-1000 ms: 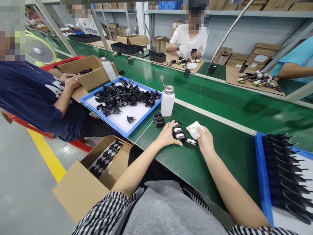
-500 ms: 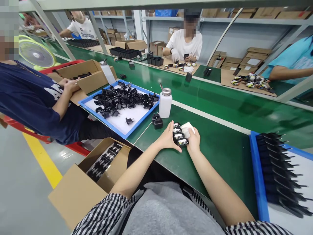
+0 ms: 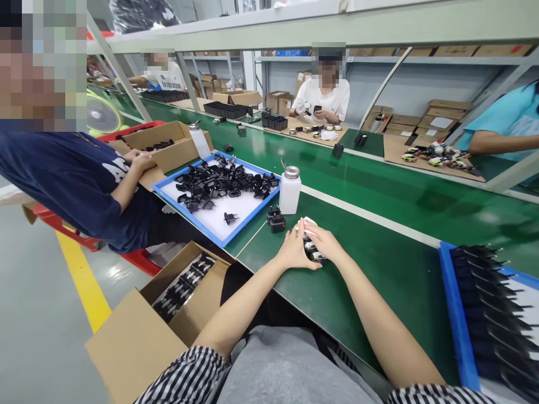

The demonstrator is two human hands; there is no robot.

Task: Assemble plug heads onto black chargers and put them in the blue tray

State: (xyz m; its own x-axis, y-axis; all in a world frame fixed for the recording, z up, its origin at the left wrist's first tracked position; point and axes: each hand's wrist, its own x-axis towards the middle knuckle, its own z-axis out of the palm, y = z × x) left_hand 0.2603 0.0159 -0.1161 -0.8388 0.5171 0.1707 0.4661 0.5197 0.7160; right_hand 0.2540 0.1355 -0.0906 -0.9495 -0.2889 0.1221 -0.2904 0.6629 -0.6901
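Observation:
My left hand and my right hand meet on the green bench, both closed round a short row of black plug adapters with shiny labels. The right hand also presses a white cloth over the top of the row, and most of the cloth is hidden. Two more black adapters stand just left of my hands, beside a white dispenser bottle with a metal top.
A blue tray of loose black plugs lies to the left, by a seated person in a dark shirt. An open carton sits at my left knee. Another blue tray of black parts is at right. Other workers sit beyond the conveyor.
My right hand slid left with the cloth onto the row of adapters, closing the gap to my left hand. The view tilted up a little.

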